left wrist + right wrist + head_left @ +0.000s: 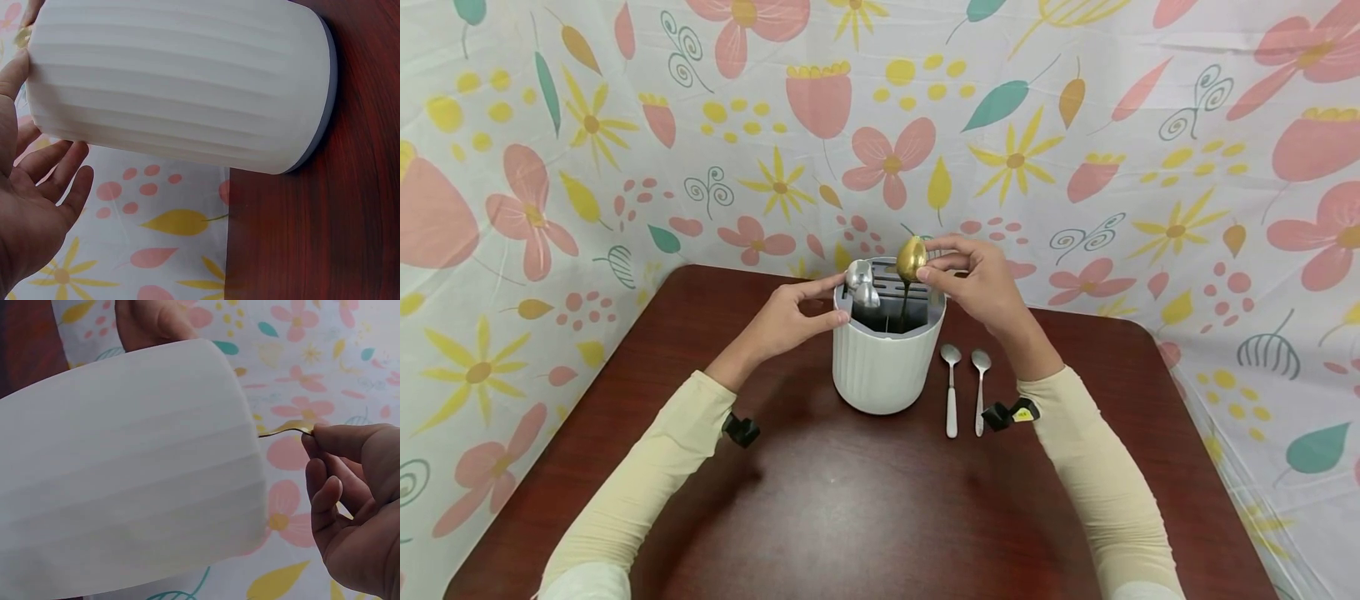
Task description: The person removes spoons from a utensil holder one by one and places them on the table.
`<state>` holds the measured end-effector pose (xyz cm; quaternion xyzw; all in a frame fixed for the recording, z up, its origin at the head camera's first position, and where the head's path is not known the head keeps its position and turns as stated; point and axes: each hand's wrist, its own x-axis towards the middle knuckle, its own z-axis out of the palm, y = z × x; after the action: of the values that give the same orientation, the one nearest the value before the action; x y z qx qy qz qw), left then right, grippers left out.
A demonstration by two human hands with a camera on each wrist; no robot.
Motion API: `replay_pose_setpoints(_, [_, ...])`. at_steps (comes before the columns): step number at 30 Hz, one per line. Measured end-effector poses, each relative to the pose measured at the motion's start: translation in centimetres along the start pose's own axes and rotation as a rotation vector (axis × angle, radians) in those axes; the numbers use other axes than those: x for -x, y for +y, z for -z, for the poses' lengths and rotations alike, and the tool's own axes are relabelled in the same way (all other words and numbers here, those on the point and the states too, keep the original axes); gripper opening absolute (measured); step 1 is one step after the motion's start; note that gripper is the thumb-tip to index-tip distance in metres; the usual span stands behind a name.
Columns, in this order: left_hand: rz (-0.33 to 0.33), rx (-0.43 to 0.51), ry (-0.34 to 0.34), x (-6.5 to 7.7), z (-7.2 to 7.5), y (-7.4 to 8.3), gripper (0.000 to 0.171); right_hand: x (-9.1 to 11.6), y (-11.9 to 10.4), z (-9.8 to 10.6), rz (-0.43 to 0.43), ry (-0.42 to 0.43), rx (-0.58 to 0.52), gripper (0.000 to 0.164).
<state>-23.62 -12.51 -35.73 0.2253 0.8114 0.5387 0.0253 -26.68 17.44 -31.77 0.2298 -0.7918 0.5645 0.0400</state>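
A white ribbed utensil holder (pixel 883 375) with a grey divided top stands upright on the table. My right hand (pixel 985 279) pinches a gold spoon (pixel 912 258) by its bowl between thumb and fingers. The spoon's handle points down into the holder, and its lower end is hidden. With fingers extended, my left hand (pixel 778 321) touches the holder's left rim. Silver spoons (pixel 862 279) stand bowl-up inside, near that hand. In the right wrist view, the gold spoon's thin edge (pixel 284 431) spans from the holder's rim to my fingertips.
Two silver spoons, one with a white handle (pixel 952 412) and one slimmer spoon (pixel 980 392), lie side by side right of the holder. The dark red wooden table (pixel 835 517) backs onto a flower-patterned cloth (pixel 820 175).
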Motion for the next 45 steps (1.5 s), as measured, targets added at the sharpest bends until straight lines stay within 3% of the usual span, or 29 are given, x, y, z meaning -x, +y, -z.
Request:
replay_pose_setpoints(8, [0.003,-0.009,-0.008,0.0,0.0,0.0,0.061,-0.1,-1.4,0.6,0.081,0.098,-0.065,0.036])
replay_pose_setpoints(15, [-0.007,-0.004,-0.006,-0.1,0.0,0.0,0.06,-0.2,-2.9,1.2,0.187,0.142,-0.135,0.03])
replay_pose_setpoints(22, [0.0,-0.005,-0.012,-0.1,0.1,-0.1,0.061,-0.4,-4.8,2.1,0.23,0.158,-0.17,0.029])
replay_pose_setpoints(35, [-0.011,0.001,-0.006,0.0,0.0,0.0,0.061,0.0,-7.0,4.0,0.272,0.202,-0.212,0.032])
replay_pose_setpoints(45, [-0.017,-0.009,-0.004,0.0,0.0,0.0,0.061,0.5,-7.2,6.0,0.257,0.204,-0.247,0.032])
